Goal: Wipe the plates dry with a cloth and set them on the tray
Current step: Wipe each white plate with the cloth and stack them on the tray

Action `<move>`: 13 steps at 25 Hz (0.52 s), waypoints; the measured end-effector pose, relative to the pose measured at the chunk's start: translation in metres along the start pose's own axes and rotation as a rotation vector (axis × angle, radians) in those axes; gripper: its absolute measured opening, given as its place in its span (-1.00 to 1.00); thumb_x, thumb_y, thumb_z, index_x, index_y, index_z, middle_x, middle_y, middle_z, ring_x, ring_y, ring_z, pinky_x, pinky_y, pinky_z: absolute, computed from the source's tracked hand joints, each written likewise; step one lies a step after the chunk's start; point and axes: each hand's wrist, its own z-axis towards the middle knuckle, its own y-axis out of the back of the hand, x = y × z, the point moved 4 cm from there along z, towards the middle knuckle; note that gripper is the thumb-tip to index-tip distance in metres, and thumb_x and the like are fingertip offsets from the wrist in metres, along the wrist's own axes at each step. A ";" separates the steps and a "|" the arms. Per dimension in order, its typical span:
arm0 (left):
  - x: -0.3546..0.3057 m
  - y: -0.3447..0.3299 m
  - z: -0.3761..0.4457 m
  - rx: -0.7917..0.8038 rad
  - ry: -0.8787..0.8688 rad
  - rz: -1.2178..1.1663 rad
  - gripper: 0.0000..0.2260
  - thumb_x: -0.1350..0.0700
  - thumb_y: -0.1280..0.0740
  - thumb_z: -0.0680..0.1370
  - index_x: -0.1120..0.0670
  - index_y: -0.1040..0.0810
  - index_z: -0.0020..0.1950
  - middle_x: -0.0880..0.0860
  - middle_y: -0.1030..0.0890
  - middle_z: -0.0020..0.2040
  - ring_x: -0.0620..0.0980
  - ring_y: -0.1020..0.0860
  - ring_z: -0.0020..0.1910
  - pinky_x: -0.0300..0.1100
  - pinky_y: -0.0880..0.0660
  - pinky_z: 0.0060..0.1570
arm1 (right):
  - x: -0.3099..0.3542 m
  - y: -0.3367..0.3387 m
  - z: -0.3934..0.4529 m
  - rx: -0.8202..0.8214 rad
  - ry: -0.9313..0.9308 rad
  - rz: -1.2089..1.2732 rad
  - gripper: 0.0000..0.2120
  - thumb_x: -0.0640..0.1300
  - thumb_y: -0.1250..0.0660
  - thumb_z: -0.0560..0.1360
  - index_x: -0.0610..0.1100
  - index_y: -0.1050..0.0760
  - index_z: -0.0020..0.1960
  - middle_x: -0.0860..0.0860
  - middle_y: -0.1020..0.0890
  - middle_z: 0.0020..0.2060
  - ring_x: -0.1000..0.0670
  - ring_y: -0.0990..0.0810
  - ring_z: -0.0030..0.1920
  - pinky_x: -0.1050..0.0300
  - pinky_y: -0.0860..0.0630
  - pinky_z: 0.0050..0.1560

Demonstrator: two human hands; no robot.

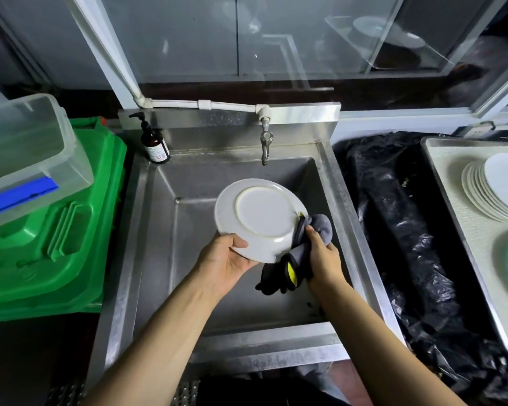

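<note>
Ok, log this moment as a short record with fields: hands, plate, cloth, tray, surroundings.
left hand: left hand grips the white plate by its near rim
plate: underside up, tilted, held over the sink
right hand: right hand presses the grey cloth on the plate's right edge
tray: tray at right holds a stack of plates
surroundings: tap, soap bottle, green bin

White plate (260,213) — grey-yellow cloth (299,250)

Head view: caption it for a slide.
Left hand holds a white plate underside-up over the sink while right hand wipes with a grey cloth.
</note>
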 end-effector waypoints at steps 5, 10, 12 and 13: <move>-0.004 -0.005 -0.011 -0.007 0.031 0.166 -0.47 0.46 -0.17 0.36 0.06 -0.55 0.23 0.12 -0.70 0.15 0.21 -0.65 0.14 0.15 -0.62 -0.05 | 0.034 -0.003 0.000 -0.010 0.462 -0.380 -0.87 -0.05 -0.24 0.54 -0.02 -0.56 -0.04 0.13 -0.64 -0.16 0.05 -0.56 -0.08 0.28 -0.46 -0.09; 0.000 -0.017 -0.024 0.016 0.052 0.389 -0.53 0.49 -0.10 0.40 0.12 -0.57 0.14 0.15 -0.71 0.02 0.21 -0.64 0.02 0.20 -0.64 -0.05 | 0.063 -0.034 0.006 0.314 0.610 -0.670 -0.65 -0.08 -0.26 0.51 0.11 -0.58 0.26 0.11 -0.68 0.12 0.04 -0.60 0.17 0.02 -0.52 0.23; -0.002 -0.021 -0.026 0.019 0.035 0.453 -0.53 0.49 -0.09 0.41 0.13 -0.57 0.15 0.18 -0.69 0.02 0.21 -0.63 0.00 0.20 -0.60 -0.02 | 0.065 -0.050 -0.007 0.459 0.717 -0.691 -0.55 -0.11 -0.27 0.50 0.09 -0.54 0.37 0.15 -0.63 0.26 0.12 -0.55 0.30 0.03 -0.45 0.38; -0.003 -0.023 -0.026 0.010 0.027 0.466 -0.52 0.49 -0.08 0.40 0.14 -0.57 0.17 0.20 -0.68 0.03 0.21 -0.63 0.00 0.19 -0.60 -0.01 | 0.064 -0.059 -0.016 0.528 0.780 -0.708 -0.50 -0.09 -0.25 0.49 0.04 -0.51 0.43 0.12 -0.59 0.35 0.11 -0.49 0.38 0.05 -0.38 0.46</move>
